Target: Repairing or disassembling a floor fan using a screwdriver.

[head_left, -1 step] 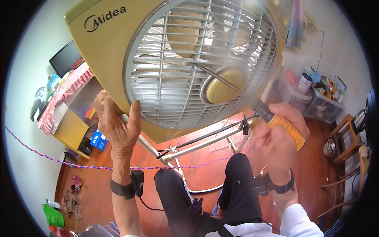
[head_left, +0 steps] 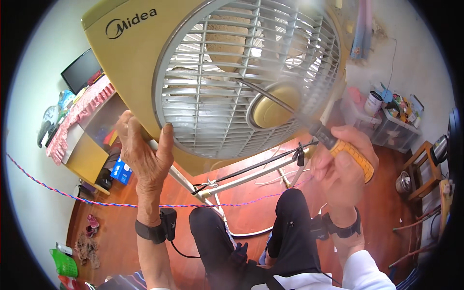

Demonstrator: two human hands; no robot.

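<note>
Boxy gold fan [head_left: 145, 60]: round grey slatted grille [head_left: 220, 113], at upper end of pale metal-tube stand [head_left: 250, 176].
Left hand [head_left: 147, 157]: gripping fan's lower-left edge.
Right hand [head_left: 340, 166]: clenched round orange-handled steel screwdriver [head_left: 355, 157], tip at grille slats.

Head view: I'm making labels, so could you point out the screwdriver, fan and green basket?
Screwdriver [head_left: 356, 158], head view: yellow handle.
Fan [head_left: 271, 115], head view: round cap on its front.
Green basket [head_left: 66, 266], head view: side wall.
</note>
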